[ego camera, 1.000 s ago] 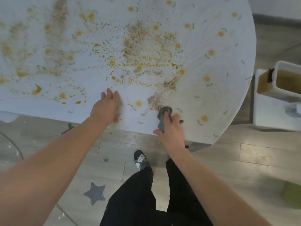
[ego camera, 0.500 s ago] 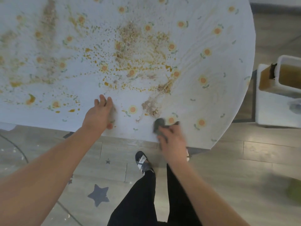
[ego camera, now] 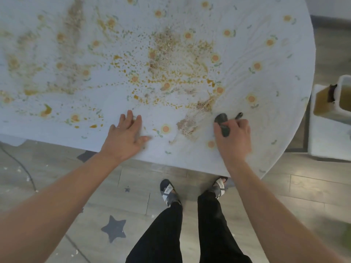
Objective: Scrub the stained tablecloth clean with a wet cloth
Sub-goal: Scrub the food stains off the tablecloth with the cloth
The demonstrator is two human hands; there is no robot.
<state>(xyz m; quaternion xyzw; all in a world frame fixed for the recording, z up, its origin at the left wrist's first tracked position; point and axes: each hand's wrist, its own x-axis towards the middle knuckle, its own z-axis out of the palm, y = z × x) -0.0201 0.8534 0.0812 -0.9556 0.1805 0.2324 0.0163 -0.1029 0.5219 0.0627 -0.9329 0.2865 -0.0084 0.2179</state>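
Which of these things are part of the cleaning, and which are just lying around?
In the job: stained tablecloth, dark cloth in the right hand, left hand flat on it, perhaps the tub of brown water.
Lying about: star sticker, cable on the floor.

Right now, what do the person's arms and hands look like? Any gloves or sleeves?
No gloves, no sleeves in view. The left hand and right hand are bare, and the left forearm and right forearm are bare to the picture's edge. No watch or bracelet shows on either wrist.
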